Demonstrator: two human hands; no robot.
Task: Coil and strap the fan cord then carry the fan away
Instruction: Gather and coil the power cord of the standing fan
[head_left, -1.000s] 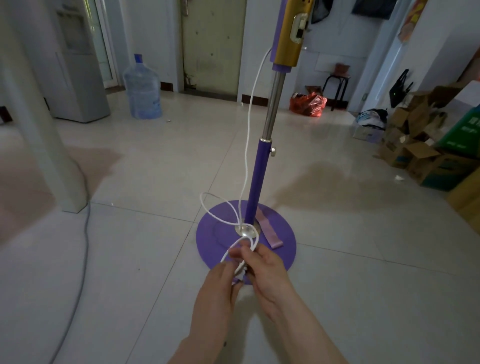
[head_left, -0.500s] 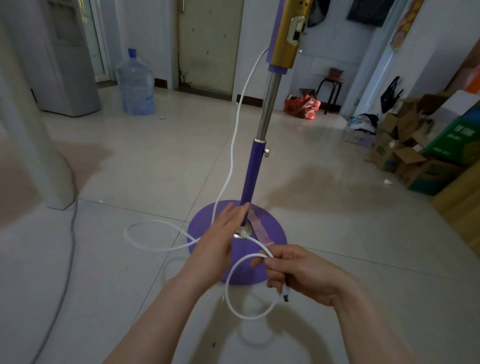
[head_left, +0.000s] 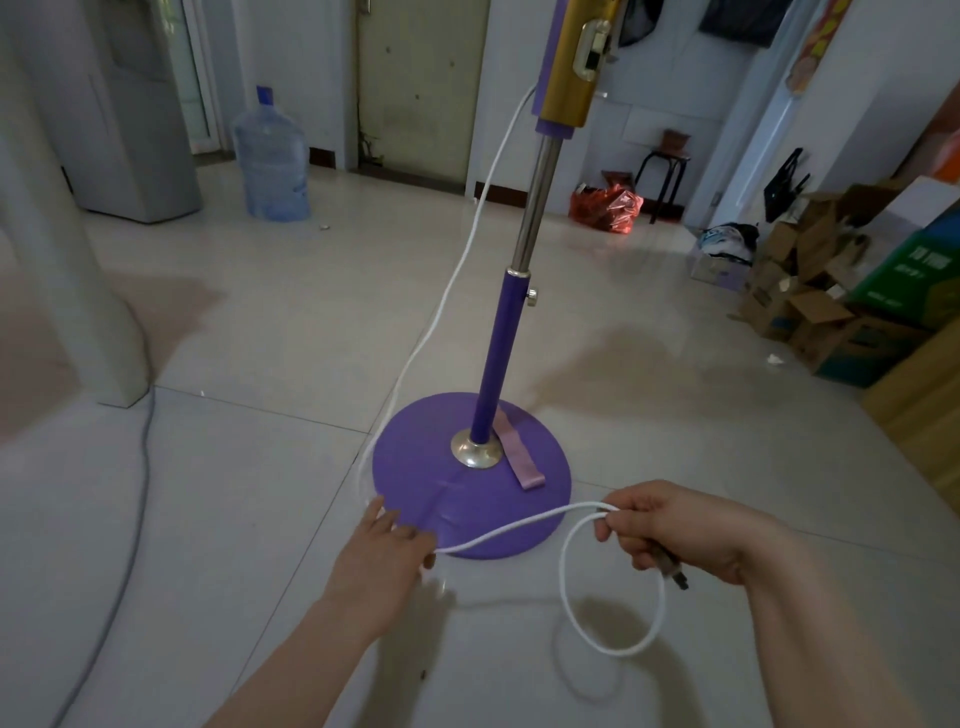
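A standing fan rises from a round purple base (head_left: 415, 467) on a purple and steel pole (head_left: 501, 358); its head is out of view above. The white fan cord (head_left: 447, 291) hangs from the gold neck down to the floor. My left hand (head_left: 387, 551) pinches the cord just in front of the base. My right hand (head_left: 680, 530) grips the cord near its plug (head_left: 672, 569), with one loop hanging below it. A pink strap (head_left: 519, 460) lies on the base beside the pole.
A water bottle (head_left: 270, 161) and a grey cabinet (head_left: 124, 114) stand at the back left. A white pillar (head_left: 67, 249) is at left with a grey cable (head_left: 137, 499) on the floor. Cardboard boxes (head_left: 810, 312) pile up at right. A stool (head_left: 665, 171) and red bag (head_left: 605, 205) sit behind.
My hands have drawn apart, the left sliding along the cord to the base's front edge. The wide slack on the floor at left is gone, and one loop hangs from my right hand.
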